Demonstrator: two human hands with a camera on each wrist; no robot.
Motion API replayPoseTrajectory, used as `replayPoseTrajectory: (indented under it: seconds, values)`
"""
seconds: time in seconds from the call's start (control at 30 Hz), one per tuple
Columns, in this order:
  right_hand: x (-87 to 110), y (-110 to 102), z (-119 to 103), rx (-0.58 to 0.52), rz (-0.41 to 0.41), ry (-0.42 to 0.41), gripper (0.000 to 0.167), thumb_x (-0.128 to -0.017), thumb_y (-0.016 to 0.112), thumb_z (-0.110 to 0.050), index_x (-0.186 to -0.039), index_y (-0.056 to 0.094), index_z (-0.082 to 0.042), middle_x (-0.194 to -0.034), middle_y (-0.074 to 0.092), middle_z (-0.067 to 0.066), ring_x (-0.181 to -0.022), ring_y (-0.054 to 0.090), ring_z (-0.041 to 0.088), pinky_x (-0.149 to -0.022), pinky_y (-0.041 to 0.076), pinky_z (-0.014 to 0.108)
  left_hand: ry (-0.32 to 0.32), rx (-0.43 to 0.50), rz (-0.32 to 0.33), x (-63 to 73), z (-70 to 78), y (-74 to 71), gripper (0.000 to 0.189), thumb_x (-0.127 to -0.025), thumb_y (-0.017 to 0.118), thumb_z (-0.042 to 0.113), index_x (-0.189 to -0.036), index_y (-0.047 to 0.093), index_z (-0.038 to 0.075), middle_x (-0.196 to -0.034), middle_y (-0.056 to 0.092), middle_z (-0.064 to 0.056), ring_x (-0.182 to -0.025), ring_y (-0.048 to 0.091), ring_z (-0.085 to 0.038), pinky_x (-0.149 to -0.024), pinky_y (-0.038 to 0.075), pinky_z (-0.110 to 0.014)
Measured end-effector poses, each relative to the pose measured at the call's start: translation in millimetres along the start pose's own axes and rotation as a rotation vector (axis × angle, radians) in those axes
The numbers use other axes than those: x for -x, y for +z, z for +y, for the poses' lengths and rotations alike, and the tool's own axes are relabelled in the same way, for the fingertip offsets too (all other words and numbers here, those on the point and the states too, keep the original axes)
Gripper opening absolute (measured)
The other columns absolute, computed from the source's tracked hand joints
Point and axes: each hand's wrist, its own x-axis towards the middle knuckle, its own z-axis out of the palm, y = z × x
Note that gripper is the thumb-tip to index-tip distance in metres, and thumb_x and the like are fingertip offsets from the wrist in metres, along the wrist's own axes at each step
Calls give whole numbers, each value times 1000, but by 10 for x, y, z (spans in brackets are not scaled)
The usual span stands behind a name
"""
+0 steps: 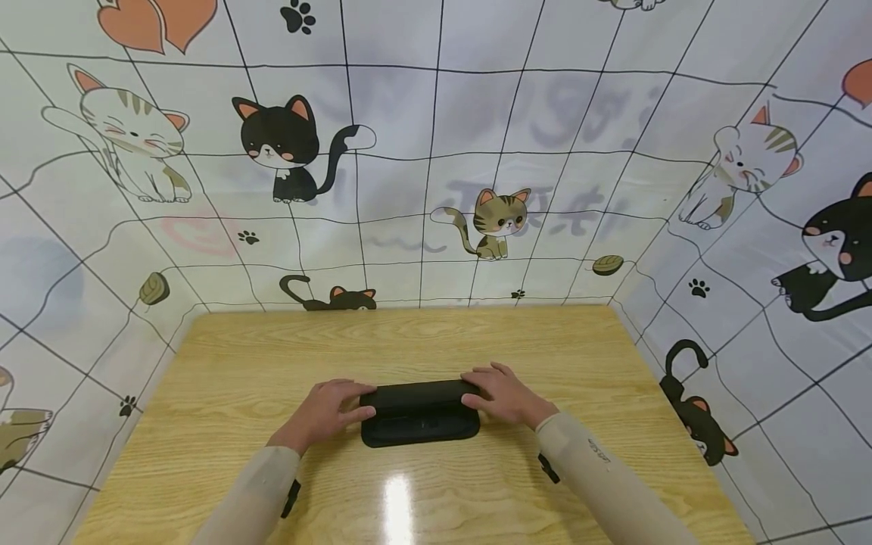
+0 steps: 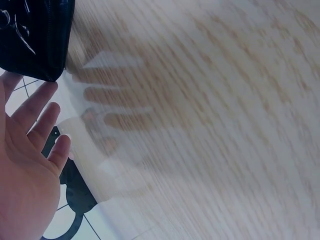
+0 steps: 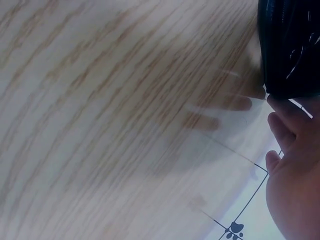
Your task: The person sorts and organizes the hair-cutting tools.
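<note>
Left hand point(image 1: 330, 409) and right hand point(image 1: 504, 395) each have an end of the black case point(image 1: 418, 397) between thumb and fingers, the gap only as wide as the case's upper part, the remaining fingers loosely extended in my wrist views. I see it lying lengthwise between the hands, near the middle of the wooden table's point(image 1: 272, 341) width; whether its underside touches the wood all along, I can't tell. My guess is that it's light, with firm walls that give slightly under a squeeze rather than crack. Its glossy face looks slippery, so I'd trust the ends, thumbs in front and fingers behind, over the smooth middle, and share the pressure evenly so it doesn't twist.
</note>
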Motion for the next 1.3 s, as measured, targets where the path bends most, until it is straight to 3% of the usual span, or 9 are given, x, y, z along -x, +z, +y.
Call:
replayPoseTrajectory:
  seconds: [0.3, 0.43, 0.8, 0.93, 1.3]
  values:
    - [29, 11, -27, 28, -30, 27, 75, -93, 49, -63, -149, 42, -14, -151, 46, 7, -143, 38, 29, -121, 13, 55, 24, -32, 14, 25, -34, 41, 63, -81, 67, 61, -133, 61, 27, -136, 60, -2, -133, 49, -29, -112, 32, -58]
    - [32, 31, -30, 60, -26, 25, 83, -88, 54, -67, -149, 41, -13, -151, 45, 8, -142, 38, 28, -121, 14, 54, 40, -93, 24, 42, -43, 64, 70, -78, 68, 65, -135, 60, 26, -138, 58, -3, -133, 48, -29, -112, 33, -57]
    - [34, 110, -44, 129, 27, -30, 96, -79, 61, -72, -150, 39, -11, -144, 47, 8, -137, 40, 28, -120, 14, 55, 146, -241, 120, 62, -77, 163, 79, -72, 72, 67, -135, 59, 22, -134, 59, -2, -128, 52, -26, -107, 38, -54]
    - [39, 118, -62, 118, 35, -39, 98, -77, 65, -71, -149, 39, -10, -143, 47, 9, -137, 40, 30, -120, 14, 56, 177, -265, 145, 71, -82, 187, 82, -70, 73, 68, -135, 59, 20, -132, 59, -1, -126, 53, -24, -107, 39, -52]
    - [22, 196, -50, 115, 65, -35, 106, -69, 71, -73, -148, 40, -9, -148, 46, 8, -142, 37, 28, -121, 13, 54, 191, -273, 152, 57, -81, 234, 92, -65, 77, 67, -139, 55, 17, -129, 57, -4, -124, 52, -24, -106, 39, -52]
